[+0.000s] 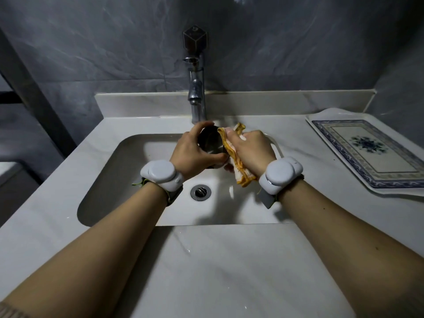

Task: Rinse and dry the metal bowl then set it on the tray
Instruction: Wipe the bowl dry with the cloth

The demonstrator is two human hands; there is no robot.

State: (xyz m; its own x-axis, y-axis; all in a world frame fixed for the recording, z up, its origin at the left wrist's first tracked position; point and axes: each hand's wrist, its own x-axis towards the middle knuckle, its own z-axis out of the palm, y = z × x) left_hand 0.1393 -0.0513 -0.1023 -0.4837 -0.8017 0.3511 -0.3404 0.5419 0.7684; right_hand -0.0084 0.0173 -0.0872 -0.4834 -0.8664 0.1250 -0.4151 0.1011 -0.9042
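My left hand grips a small dark metal bowl above the white sink basin, just below the tap. The bowl is tilted on its side, and my fingers and the cloth hide most of it. My right hand holds an orange and white cloth pressed against the bowl's right side. The cloth hangs down past my wrist. A white tray with a blue patterned border lies flat on the counter at the right, with nothing on it.
A chrome tap stands at the back of the basin, with no water running. The drain sits at the basin's centre. Pale marble counter surrounds the sink. Grey wall behind.
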